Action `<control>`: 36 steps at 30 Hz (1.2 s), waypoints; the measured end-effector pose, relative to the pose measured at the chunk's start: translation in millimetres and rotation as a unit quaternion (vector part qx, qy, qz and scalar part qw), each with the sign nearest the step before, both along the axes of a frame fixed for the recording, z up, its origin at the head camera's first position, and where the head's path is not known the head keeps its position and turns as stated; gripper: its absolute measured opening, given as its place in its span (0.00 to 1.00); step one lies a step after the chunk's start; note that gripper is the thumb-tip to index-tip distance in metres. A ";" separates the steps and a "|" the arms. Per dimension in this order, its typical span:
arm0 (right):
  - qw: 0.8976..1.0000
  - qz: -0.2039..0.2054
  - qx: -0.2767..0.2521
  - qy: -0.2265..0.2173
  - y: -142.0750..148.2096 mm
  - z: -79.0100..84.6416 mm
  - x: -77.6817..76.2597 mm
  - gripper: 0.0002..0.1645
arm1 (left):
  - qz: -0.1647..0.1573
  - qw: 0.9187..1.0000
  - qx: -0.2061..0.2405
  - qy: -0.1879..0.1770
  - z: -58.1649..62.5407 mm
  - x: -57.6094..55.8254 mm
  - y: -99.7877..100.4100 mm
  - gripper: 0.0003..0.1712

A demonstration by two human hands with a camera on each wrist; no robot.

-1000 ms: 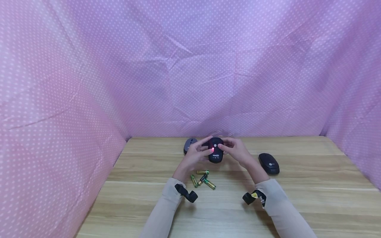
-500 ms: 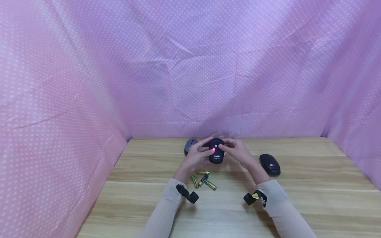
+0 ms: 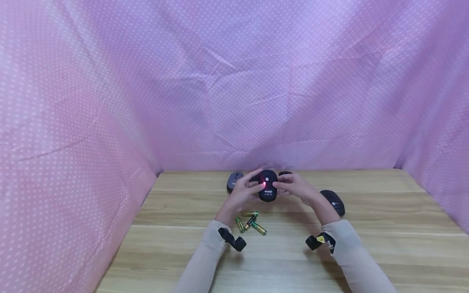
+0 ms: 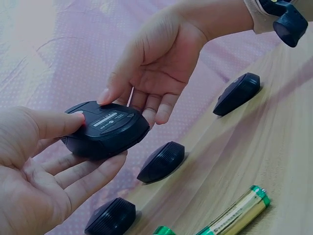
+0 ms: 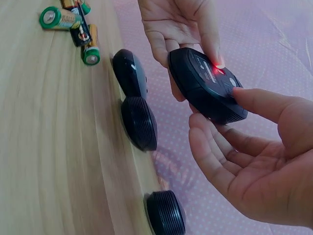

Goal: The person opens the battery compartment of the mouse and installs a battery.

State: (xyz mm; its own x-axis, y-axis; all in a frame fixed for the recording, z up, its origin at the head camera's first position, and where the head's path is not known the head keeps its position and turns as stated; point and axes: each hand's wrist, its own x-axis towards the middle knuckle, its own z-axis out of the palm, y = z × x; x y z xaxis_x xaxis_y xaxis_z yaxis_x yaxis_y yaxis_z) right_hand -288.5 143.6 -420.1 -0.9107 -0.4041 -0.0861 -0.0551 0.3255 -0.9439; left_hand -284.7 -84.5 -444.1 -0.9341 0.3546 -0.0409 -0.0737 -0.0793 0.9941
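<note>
A black computer mouse [image 3: 268, 191] is held above the table, its underside with a label facing up. My left hand [image 3: 242, 192] grips its left side, thumb on the underside beside a glowing red light, fingers beneath. At the opposite edge, my right hand [image 3: 298, 188] pinches the mouse, thumb on the underside. In the right wrist view, the right fingers [image 5: 215, 156] curve below the mouse [image 5: 205, 88]. The left wrist view shows the mouse [image 4: 105, 129] between both hands, tilted.
A grey mouse [image 3: 233, 181] lies behind the left hand. Another black mouse [image 3: 285, 173] is partly hidden behind the right hand, and a third [image 3: 333, 202] sits by the right forearm. Several green-and-gold batteries [image 3: 258, 228] lie in front. A pink dotted cloth [image 3: 234, 101] hangs behind the table.
My right hand has shifted right, its thumb moving from the middle of the underside to the mouse's right edge. A black mouse behind it now shows. My left hand keeps its grip.
</note>
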 end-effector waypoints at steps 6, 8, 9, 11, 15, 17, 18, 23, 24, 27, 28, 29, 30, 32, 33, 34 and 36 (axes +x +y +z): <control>1.000 0.027 0.011 -0.009 15.3 2.4 -0.1 0.34 | -0.011 0.999 -0.031 -0.008 3.7 0.5 9.9 0.33; 0.999 0.031 0.010 -0.008 21.6 2.4 0.2 0.34 | -0.020 0.999 -0.048 -0.009 5.4 0.9 13.9 0.34; 0.999 0.032 0.008 -0.008 24.5 1.7 0.4 0.33 | -0.025 0.998 -0.056 -0.007 5.9 1.3 15.7 0.34; 0.999 0.038 0.003 -0.003 30.2 0.9 1.4 0.31 | -0.034 0.997 -0.072 -0.004 5.9 2.1 19.4 0.34; 0.999 0.040 0.002 0.011 38.3 -1.2 5.1 0.28 | -0.048 0.994 -0.095 0.010 3.9 3.8 26.3 0.32; 0.999 0.035 0.006 0.017 41.5 -1.7 8.0 0.28 | -0.050 0.993 -0.104 0.019 3.1 4.8 29.3 0.31; 0.999 0.031 0.006 0.018 42.9 -2.2 9.3 0.27 | -0.050 0.993 -0.107 0.023 2.5 5.3 30.7 0.31; 1.000 0.017 -0.013 0.017 48.2 -4.1 15.2 0.25 | -0.047 0.994 -0.095 0.024 3.0 9.4 37.2 0.31; 1.000 0.018 -0.017 0.016 49.1 -4.2 16.3 0.25 | -0.046 0.995 -0.089 0.024 3.0 10.2 38.5 0.31; 0.999 0.020 -0.029 0.014 51.1 -3.9 20.3 0.25 | -0.042 0.995 -0.088 0.033 3.5 12.1 42.1 0.31; 0.999 0.021 -0.034 0.013 51.4 -4.3 21.5 0.26 | -0.039 0.995 -0.089 0.036 4.0 12.7 43.3 0.31; 0.999 0.022 -0.038 0.015 51.5 -4.8 22.7 0.26 | -0.037 0.995 -0.089 0.036 4.5 13.1 44.4 0.30; 0.999 0.022 -0.043 0.015 50.8 -5.2 23.7 0.27 | -0.034 0.995 -0.088 0.036 5.5 13.8 45.1 0.29; 0.998 0.019 -0.059 0.018 49.1 -7.0 24.9 0.28 | -0.029 0.996 -0.074 0.031 7.5 14.5 46.6 0.28; 0.998 0.016 -0.065 0.021 48.1 -7.6 25.2 0.29 | -0.027 0.997 -0.066 0.027 8.7 14.9 47.4 0.27; 0.997 0.013 -0.073 0.023 47.1 -8.0 25.5 0.29 | -0.023 0.998 -0.058 0.026 9.5 15.2 48.1 0.26; 0.997 0.001 -0.078 0.030 45.0 -8.0 26.4 0.29 | -0.018 0.998 -0.047 0.028 11.2 15.3 49.1 0.24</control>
